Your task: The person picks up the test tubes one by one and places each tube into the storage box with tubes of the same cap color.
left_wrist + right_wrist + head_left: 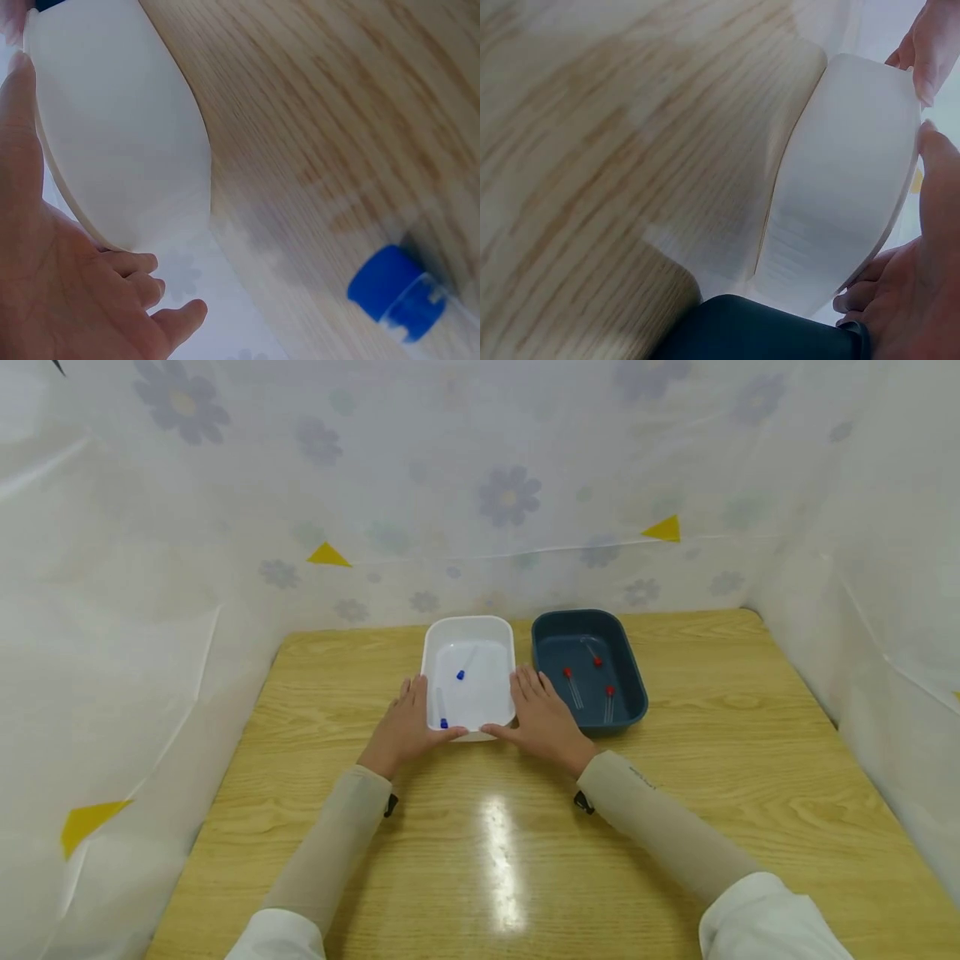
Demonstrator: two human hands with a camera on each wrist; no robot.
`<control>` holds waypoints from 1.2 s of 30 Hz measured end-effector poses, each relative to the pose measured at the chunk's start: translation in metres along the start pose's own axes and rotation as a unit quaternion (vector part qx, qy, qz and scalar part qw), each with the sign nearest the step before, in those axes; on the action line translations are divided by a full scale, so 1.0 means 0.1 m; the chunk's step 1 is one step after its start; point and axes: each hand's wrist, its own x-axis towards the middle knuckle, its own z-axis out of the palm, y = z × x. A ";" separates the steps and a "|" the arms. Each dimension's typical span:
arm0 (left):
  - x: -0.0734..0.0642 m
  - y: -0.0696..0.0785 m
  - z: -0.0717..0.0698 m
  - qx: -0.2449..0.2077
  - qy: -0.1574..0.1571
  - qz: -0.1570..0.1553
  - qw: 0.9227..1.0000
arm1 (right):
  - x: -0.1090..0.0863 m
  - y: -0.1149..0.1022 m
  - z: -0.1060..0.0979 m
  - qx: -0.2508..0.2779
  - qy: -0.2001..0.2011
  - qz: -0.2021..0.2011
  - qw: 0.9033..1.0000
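A white tray [472,693] stands on the table between the two hands. Two clear tubes with blue caps lie in it, one near the middle [461,675], the other at the near left corner [443,723]. My left hand [408,731] holds its near left corner, fingers along the side and thumb on the front rim. Mirroring it, my right hand [540,718] grips the near right corner, its thumb close to the left one. In the right wrist view, fingers [866,292] bend against the tray's outer wall. Another blue-capped tube [394,292] lies on the wood in the left wrist view.
Just right of the white tray is a dark blue tray [630,689] holding three clear tubes with red caps. The right hand overlaps its left edge in the head view. Flower-patterned sheeting [450,527] with yellow triangles encloses the wooden table [735,735] at the back and sides.
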 end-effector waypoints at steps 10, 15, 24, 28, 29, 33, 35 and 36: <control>-0.02 0.02 -0.02 -0.002 0.001 -0.002 1.000 | 0.01 0.02 0.03 -0.005 0.007 -0.010 1.000; -0.03 0.01 -0.04 -0.009 0.004 -0.001 1.000 | 0.03 0.01 0.02 -0.011 0.009 -0.020 1.000; -0.02 0.00 -0.05 0.007 0.000 -0.001 1.000 | 0.05 0.00 -0.04 -0.029 0.008 -0.035 0.999; -0.02 0.01 -0.05 0.004 -0.005 -0.006 1.000 | 0.04 0.00 -0.04 -0.026 0.009 -0.036 0.999; -0.02 0.01 -0.05 0.002 -0.007 -0.007 1.000 | 0.04 0.00 -0.03 -0.024 0.009 -0.036 0.999; -0.02 0.02 -0.04 -0.008 -0.010 -0.008 1.000 | 0.04 0.02 -0.01 -0.022 0.010 -0.032 0.999; -0.02 0.02 -0.03 -0.013 -0.010 -0.007 1.000 | 0.03 0.02 0.01 -0.020 0.010 -0.032 0.999; -0.02 0.03 -0.02 -0.015 -0.007 -0.007 1.000 | 0.03 0.03 0.02 -0.021 0.010 -0.031 0.999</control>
